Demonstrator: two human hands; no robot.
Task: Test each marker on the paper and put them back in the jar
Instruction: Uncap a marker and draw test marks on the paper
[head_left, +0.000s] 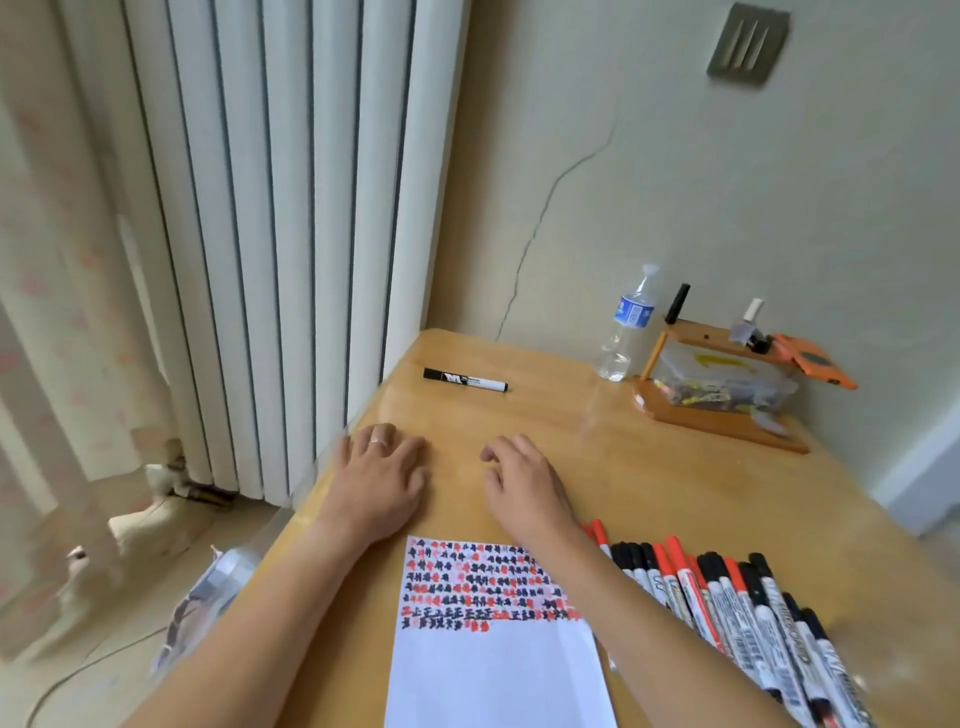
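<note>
- Left hand (382, 480) flat on the wooden table (675, 493), fingers spread, a ring on one finger, nothing held.
- Right hand (524, 483) beside it, fingers loosely curled, empty.
- Paper (493, 670) just behind both wrists, top half covered in red and black test marks.
- Row of markers (727, 597) right of the paper, lying side by side.
- Single black marker (465, 381) apart, further up the table.
</note>
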